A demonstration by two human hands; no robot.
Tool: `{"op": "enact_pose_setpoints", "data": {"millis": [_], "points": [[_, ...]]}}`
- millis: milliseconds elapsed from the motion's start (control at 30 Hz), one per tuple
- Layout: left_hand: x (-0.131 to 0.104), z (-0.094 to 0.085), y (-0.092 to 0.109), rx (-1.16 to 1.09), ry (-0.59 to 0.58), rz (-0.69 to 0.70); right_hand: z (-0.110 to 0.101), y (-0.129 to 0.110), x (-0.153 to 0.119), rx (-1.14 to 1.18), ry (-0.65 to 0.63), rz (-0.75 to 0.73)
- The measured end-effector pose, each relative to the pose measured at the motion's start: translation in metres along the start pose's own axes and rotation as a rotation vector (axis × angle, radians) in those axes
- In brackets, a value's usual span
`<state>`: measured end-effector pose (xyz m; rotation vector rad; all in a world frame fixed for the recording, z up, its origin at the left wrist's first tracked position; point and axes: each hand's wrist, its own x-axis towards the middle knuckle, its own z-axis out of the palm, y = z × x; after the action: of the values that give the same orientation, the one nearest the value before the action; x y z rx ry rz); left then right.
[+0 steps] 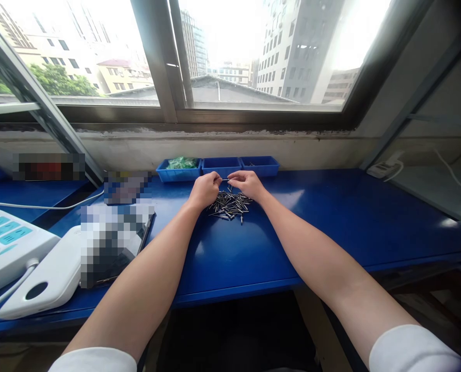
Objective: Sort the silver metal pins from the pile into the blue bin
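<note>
White sleeves (412,346): nearest my camera, one at each lower corner of my view, with bare forearms (323,248) reaching from them over the front edge of the bench (331,222).
Left hand (205,191): I have thumb and fingers pinching one end of a slim metal pin (225,179).
Right hand (249,184): fingertips drawn together at the other end of that pin, which I see level between the two hands, just above the bench.
Pin pile (230,204): loose on the bench below my hands, nearer the back edge than the front, its pieces lying in all directions.
Blue bins (221,168): three in a row along the back edge, just beyond my hands; the left one carries a green bag (181,163).
White case (46,281): near the front edge, towards the left corner, a dark oval on its top.
Power strip (11,243): beside the case at the left end, sockets in turquoise panels.
Window (168,62): above the back edge, buildings showing through the glass.
</note>
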<state>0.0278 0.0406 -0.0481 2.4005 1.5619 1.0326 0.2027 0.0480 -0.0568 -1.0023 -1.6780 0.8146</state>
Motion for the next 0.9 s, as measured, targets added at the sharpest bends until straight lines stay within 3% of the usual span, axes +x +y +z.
{"op": "enact_pose_setpoints", "data": {"millis": [133,233,400,533,800,900], "points": [[0.000,-0.001,0.002,-0.001,-0.012,-0.012,0.000,0.002,-0.001,0.110,-0.041,0.008],[0.001,0.000,0.003,-0.002,-0.001,-0.021,0.000,0.001,0.001,0.062,-0.004,0.004],[0.003,0.000,-0.001,0.057,0.069,-0.119,-0.010,-0.002,0.004,-0.332,0.209,0.017],[0.002,-0.002,-0.003,0.184,0.041,-0.187,-0.021,-0.001,0.004,-0.665,0.306,0.074],[0.000,-0.001,-0.005,0.300,-0.105,-0.189,-0.008,-0.007,0.009,-0.781,0.259,0.047],[0.001,0.002,-0.009,0.319,-0.192,-0.165,-0.001,-0.011,0.013,-0.840,0.184,0.052]]}}
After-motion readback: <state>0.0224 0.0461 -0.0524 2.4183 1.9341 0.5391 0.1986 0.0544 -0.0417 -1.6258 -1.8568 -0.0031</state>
